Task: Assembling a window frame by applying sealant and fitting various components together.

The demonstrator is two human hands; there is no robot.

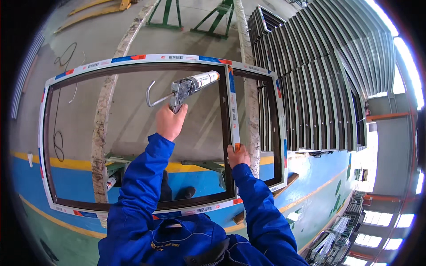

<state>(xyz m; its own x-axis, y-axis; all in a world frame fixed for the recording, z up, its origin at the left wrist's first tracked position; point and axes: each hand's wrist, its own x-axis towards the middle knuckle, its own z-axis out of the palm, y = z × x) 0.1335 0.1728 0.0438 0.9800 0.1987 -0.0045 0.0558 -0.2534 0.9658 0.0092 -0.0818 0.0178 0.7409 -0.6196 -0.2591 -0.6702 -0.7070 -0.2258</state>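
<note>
A large window frame (177,58), dark brown inside with printed protective film on its face, lies flat in front of me. My left hand (170,123) is closed round the handle of a caulking gun (182,90), held above the bigger opening. Its pale sealant tube (205,80) points right, toward the crossbar (235,113), and the bent metal rod sticks out at the left. Lower on that crossbar, my right hand (239,157) is wrapped over the bar, some of its fingers hidden beneath.
Two long, stained support beams (103,115) run under the frame, with green trestles (166,17) at the far end. Many finished frames (315,88) stand stacked at the right. A second sealant tube (112,181) sits low at the left beam. A cable (57,137) lies on the floor.
</note>
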